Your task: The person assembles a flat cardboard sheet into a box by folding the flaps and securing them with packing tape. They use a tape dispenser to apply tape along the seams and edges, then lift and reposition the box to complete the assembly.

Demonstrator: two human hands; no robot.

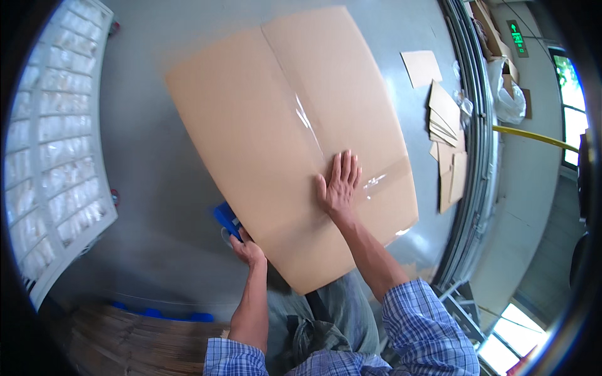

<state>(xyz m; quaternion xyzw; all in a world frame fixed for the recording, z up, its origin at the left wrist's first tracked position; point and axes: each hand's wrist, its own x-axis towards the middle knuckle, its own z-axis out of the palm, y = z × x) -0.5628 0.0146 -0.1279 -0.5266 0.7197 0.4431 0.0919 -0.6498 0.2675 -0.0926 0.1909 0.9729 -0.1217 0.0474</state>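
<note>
A large brown cardboard box (263,138) stands tilted in front of me, its far edge slightly blurred. Along its middle seam and near its right side, shiny strips of clear tape (303,113) catch the light. My right hand (340,186) lies flat on the upper face with its fingers stretched out. By the lower left edge of the box, my left hand (249,250) is closed round a blue tape dispenser (224,217), partly hidden by the box and the fingers.
A white wheeled rack (94,138) of bagged goods stands at the left. Stacked flat cardboard (119,341) lies at the lower left, beside blue pallet parts (197,317). Loose cardboard pieces (446,116) lie on the floor at right, near a metal track (480,125) and a yellow bar (533,136).
</note>
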